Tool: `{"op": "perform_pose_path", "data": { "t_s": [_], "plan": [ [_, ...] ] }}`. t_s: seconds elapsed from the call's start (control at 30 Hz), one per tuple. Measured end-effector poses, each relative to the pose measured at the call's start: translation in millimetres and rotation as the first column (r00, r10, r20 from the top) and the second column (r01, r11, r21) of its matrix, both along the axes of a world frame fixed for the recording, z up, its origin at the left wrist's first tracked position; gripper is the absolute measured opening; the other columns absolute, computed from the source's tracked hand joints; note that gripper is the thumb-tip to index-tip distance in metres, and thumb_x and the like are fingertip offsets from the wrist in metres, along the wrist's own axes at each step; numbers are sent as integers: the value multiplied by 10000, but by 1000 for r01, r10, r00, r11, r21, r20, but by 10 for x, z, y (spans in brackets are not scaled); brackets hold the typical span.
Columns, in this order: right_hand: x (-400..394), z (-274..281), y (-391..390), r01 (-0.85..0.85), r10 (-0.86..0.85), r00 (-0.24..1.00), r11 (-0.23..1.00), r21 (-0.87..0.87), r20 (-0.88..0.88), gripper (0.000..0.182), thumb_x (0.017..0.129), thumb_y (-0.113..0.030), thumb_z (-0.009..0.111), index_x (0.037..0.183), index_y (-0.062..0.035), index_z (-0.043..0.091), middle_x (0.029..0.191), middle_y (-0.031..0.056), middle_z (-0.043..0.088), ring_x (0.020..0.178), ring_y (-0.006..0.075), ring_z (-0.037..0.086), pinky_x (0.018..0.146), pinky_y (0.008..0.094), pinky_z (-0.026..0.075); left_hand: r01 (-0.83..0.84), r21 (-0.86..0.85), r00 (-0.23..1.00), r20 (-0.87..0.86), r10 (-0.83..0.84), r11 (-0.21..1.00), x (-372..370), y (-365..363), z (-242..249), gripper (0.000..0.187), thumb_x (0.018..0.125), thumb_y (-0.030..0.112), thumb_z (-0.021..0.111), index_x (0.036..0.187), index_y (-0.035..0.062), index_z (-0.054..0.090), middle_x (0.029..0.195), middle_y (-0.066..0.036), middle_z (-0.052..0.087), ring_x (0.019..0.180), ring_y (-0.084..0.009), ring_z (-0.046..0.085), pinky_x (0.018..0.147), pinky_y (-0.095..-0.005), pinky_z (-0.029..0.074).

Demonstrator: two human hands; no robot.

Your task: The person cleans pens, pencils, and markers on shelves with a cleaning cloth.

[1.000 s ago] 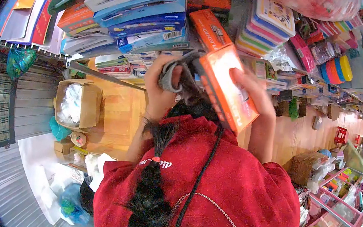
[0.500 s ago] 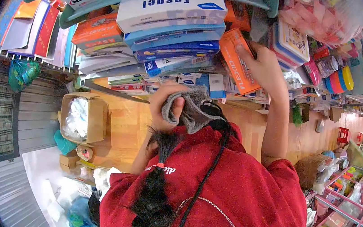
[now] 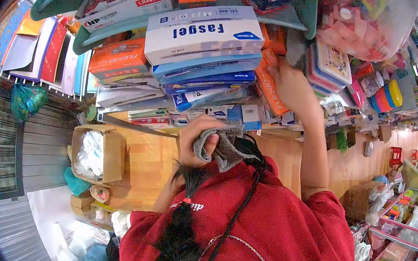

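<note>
In the head view, my left hand [image 3: 195, 135] is closed around a crumpled grey cloth [image 3: 226, 151] in front of my chest. My right hand [image 3: 293, 88] grips an orange Flexio box [image 3: 268, 86] by its right side, some fingers hidden. That box stands slanted at the right end of a stack, close beside a white Fasgel box [image 3: 205, 32]. Beneath the Fasgel box lie light blue and dark blue boxes [image 3: 210, 81]. Another orange Flexio box [image 3: 118, 59] sits left of the stack.
Above is a green-rimmed shelf [image 3: 87, 37] with battery packs. White lidded containers [image 3: 326, 66] and a plastic bag of pink items [image 3: 365, 24] are to the right. An open cardboard box [image 3: 117, 158] stands on the floor at left. Pink-framed compartments [image 3: 398, 242] line the lower right.
The orange box in my right hand has moved in against the stack, deeper on the shelf. My view has shifted slightly, showing more of the upper shelf. The cloth stays in my left hand.
</note>
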State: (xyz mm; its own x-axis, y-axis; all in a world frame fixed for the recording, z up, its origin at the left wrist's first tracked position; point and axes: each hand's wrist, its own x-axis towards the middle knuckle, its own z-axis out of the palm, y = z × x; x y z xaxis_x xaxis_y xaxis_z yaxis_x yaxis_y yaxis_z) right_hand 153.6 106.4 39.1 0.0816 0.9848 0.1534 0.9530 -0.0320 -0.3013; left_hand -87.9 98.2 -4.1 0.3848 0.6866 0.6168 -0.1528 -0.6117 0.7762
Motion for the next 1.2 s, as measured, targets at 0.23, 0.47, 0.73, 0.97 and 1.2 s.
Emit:
{"op": "perform_pose_path", "data": {
  "t_s": [0.23, 0.47, 0.73, 0.97, 1.2],
  "plan": [
    [-239, 158, -91, 206, -236, 945, 967, 147, 229, 346, 744, -61, 458, 1086, -7, 451, 985, 192, 497, 893, 362, 525, 702, 430, 463, 24, 10, 1000, -3, -24, 1000, 21, -28, 35, 187, 806, 161, 529, 869, -11, 570, 753, -131, 569, 675, -250, 554, 627, -301, 430],
    [-222, 211, -139, 136, -168, 981, 952, 274, 99, 382, 752, -151, 531, 1126, -86, 489, 1049, 170, 501, 915, 331, 521, 744, 407, 452, -85, 130, 993, 87, 74, 988, 129, -12, 263, 257, 825, 239, 517, 879, -6, 568, 783, -137, 583, 694, -264, 563, 632, -311, 434],
    [-273, 263, -444, 37, -55, 991, 989, 142, 121, 562, 707, -342, 606, 1180, -86, 443, 1212, 184, 414, 958, 362, 505, 745, 441, 463, 3, 141, 997, 78, -15, 990, 268, -57, 502, 249, 822, 241, 521, 871, 4, 577, 765, -128, 580, 679, -254, 562, 621, -308, 436],
    [-189, 108, -421, 40, -59, 994, 976, 213, 87, 512, 688, -197, 617, 1165, -113, 452, 1195, 164, 431, 974, 345, 495, 779, 414, 453, 6, 120, 998, 58, -13, 993, 363, -121, 524, 258, 808, 242, 523, 849, -7, 579, 766, -132, 578, 689, -258, 560, 637, -310, 439],
    [-168, 542, -802, 20, 102, 971, 866, 500, -217, 496, 744, -157, 595, 1209, -111, 430, 1181, 153, 460, 1021, 304, 489, 831, 379, 418, -229, 205, 971, 116, 209, 952, 456, -134, 576, 498, 769, 385, 577, 1056, -3, 453, 932, -152, 499, 850, -249, 494, 775, -329, 392]
  ]
}}
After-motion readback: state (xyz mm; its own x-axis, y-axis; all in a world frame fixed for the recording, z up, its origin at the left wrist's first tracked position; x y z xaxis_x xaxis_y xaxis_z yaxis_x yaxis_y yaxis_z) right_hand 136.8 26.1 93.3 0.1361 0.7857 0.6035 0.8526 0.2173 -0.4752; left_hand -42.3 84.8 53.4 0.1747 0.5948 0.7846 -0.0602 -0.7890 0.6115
